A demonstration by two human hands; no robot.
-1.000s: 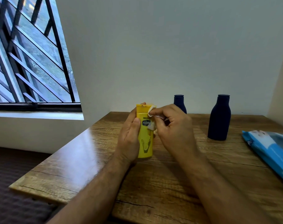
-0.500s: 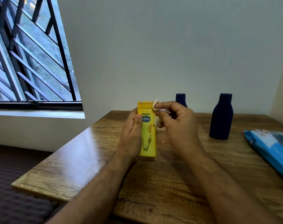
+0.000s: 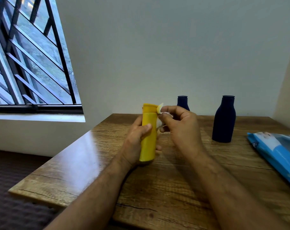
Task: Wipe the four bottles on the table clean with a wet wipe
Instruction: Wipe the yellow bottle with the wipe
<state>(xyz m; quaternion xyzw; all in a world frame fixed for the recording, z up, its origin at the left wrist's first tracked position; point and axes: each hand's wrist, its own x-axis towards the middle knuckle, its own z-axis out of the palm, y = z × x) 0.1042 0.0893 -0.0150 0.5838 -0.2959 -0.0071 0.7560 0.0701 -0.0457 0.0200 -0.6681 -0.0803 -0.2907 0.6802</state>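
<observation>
A single head-worn, wide-angle view looks forward and slightly down from the near edge of the wooden counter (image 3: 78, 163), close over the person's own forearms. It faces the pale back wall (image 3: 157, 55), with a barred window (image 3: 28, 60) at the left and lines bowing toward the edges

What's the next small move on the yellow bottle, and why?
Probably draw the wet wipe down the bottle's right side. The right hand pinches it against the yellow bottle just below the cap, so it sits at the top edge with the body below it, while the left hand grips the bottle upright. Two dark blue bottles stand behind.
</observation>
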